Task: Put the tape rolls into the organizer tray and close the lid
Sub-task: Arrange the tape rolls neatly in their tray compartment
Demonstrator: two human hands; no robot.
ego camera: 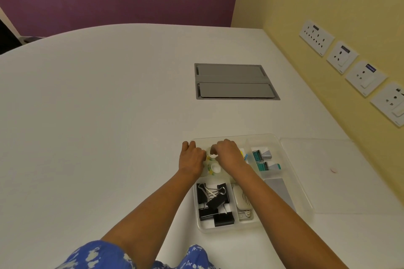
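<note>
- Head view: I see a white table (109,116) that fills most of the frame, with yellow wall along its right edge.
- A clear lid (338,192) lies flat on the table, just beside the right side of the tray, so the tray is still uncovered.
- The clear organizer tray (229,228) sits near the front edge of the table, divided into compartments.
- A grey cable hatch (236,82) is set into the tabletop, well beyond the tray.
- My left hand (192,157) is curled over the tray's far-left corner; I cannot tell whether it grips anything.
- My right hand (227,153) reaches into the far-left compartment, its fingertips pinching a small white tape roll (212,154).
- Black binder clips (214,201) are piled in the near-left compartment.
- A second tape roll (214,168), white with yellow markings, lies in the same far-left compartment, between my wrists.
</note>
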